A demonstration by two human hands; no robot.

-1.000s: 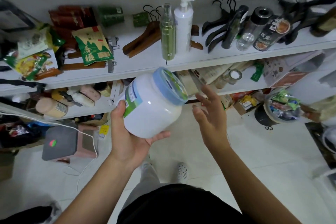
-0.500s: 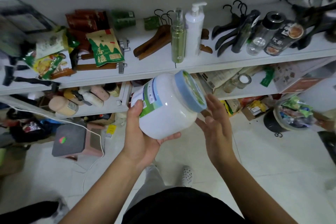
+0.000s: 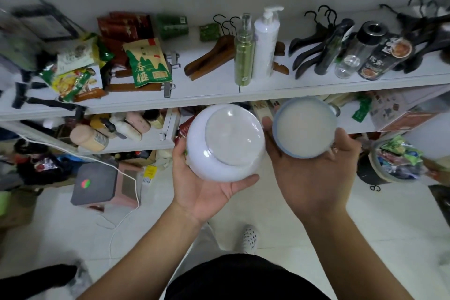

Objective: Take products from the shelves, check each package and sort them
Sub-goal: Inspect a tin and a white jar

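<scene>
My left hand grips a white plastic jar from below, in front of the lower shelf. The jar's round open end faces me, covered by a pale, glossy disc. Just to its right, my right hand holds the jar's blue-rimmed lid, thumb on its left edge and fingers round the right. The lid's pale inner side faces me, and it sits apart from the jar.
The upper white shelf carries snack bags, wooden and black hangers, a green spray bottle, a white pump bottle and drink bottles. The lower shelf holds several bottles. A grey-pink stool with a white cable and a black bucket of packets stand on the tiled floor.
The lid has come off the jar and now sits in my right hand. My left hand has tipped the jar so that its open end faces me.
</scene>
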